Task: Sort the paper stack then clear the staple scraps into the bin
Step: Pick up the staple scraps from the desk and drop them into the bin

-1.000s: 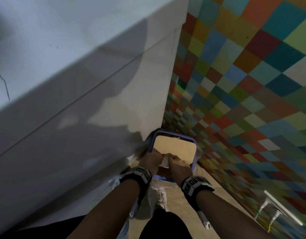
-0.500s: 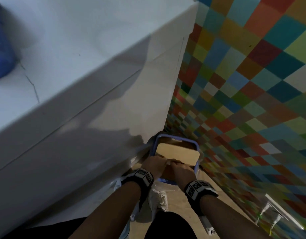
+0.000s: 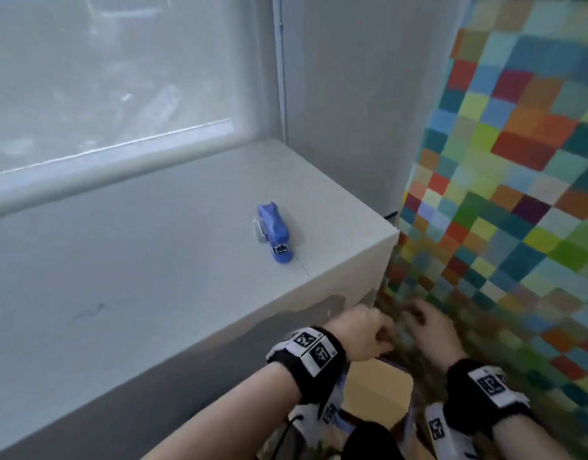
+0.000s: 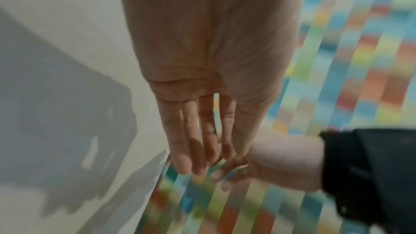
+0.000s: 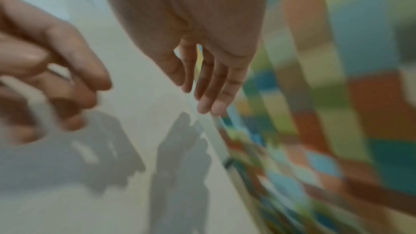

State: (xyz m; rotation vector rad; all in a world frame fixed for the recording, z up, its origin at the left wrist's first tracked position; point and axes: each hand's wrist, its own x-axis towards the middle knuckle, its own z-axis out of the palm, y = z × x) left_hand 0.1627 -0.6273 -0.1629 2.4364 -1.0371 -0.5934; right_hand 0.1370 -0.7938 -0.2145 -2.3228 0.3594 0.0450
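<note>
Both my hands hang in the air just off the near right corner of the white ledge [image 3: 186, 260], above the bin [image 3: 375, 393], of which only a tan inside and a bit of blue rim show. My left hand [image 3: 380, 336] is empty; the left wrist view shows that left hand [image 4: 198, 163] with its fingers nearly straight. My right hand [image 3: 415, 318] is blurred by motion, and in the right wrist view the right hand [image 5: 202, 102] has relaxed fingers holding nothing. A blue stapler [image 3: 274, 234] lies on the ledge. No paper stack or staple scraps are in view.
A frosted window [image 3: 120, 78] runs behind the ledge. A wall of coloured squares [image 3: 518, 194] stands close on the right. A thin crack [image 3: 302, 268] marks the ledge near the stapler. My white shoes [image 3: 312, 423] show beside the bin.
My hands have risen from the bin's rim and drawn apart; the white scrap seen between them a second ago is gone. The head view has lifted from the bin to the ledge top.
</note>
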